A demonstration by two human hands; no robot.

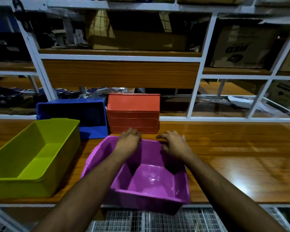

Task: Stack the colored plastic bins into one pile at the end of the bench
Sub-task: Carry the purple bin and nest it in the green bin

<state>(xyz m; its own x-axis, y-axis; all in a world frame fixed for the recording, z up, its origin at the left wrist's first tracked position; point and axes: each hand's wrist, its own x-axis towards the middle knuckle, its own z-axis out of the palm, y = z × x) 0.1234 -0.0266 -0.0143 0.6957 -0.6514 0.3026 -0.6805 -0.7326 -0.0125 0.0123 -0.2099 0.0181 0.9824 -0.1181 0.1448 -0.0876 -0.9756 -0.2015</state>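
Note:
A purple bin (151, 181) sits open side up at the bench's front edge, slightly overhanging it. My left hand (129, 139) hovers over its far left rim and my right hand (172, 143) over its far right rim, fingers loosely spread, with no clear grip. Behind it an orange-red bin (132, 114) stands with its base toward me. To its left a blue bin (84, 114) lies on its side, opening facing me. A lime green bin (32, 156) sits upright at the left.
The wooden bench (233, 156) stretches to the right of the bins. White metal shelving (120, 56) with cardboard boxes (241, 46) rises behind the bench. A wire mesh shelf (141, 220) lies below the front edge.

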